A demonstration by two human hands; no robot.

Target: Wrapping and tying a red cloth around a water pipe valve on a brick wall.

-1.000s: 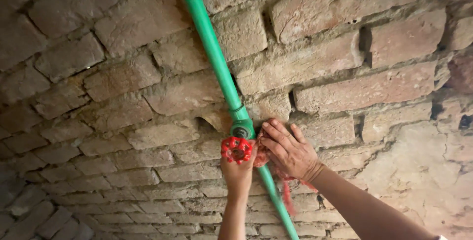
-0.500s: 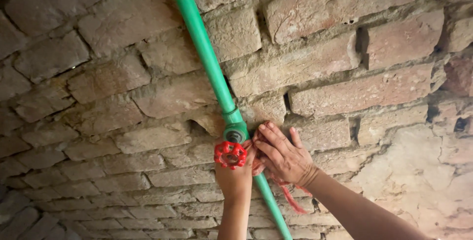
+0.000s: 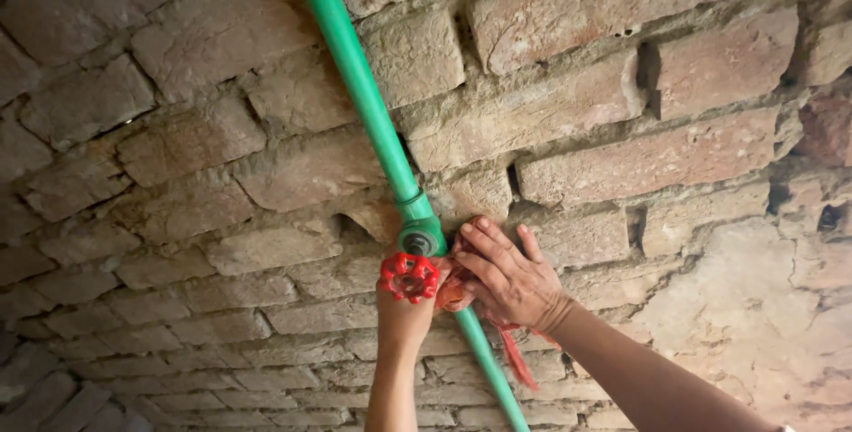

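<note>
A green pipe (image 3: pixel 355 68) runs diagonally down a rough brick wall (image 3: pixel 222 157). A green valve fitting (image 3: pixel 419 235) sits on it, with a red round handwheel (image 3: pixel 409 277) just below. My left hand (image 3: pixel 404 317) reaches up from below and holds the red handwheel. My right hand (image 3: pixel 506 277) comes in from the lower right and presses on the pipe beside the fitting, its fingers over a reddish strip (image 3: pixel 513 352) that hangs down under the wrist.
The green pipe continues below the hands (image 3: pixel 493 374) toward the bottom edge. The wall has deep gaps between bricks at the right (image 3: pixel 648 68), and a patch of rough plaster (image 3: pixel 754 308) at the lower right.
The view has shifted slightly, so pipe and hands sit a little lower and left in frame. My hands stay on the handwheel and the fitting.
</note>
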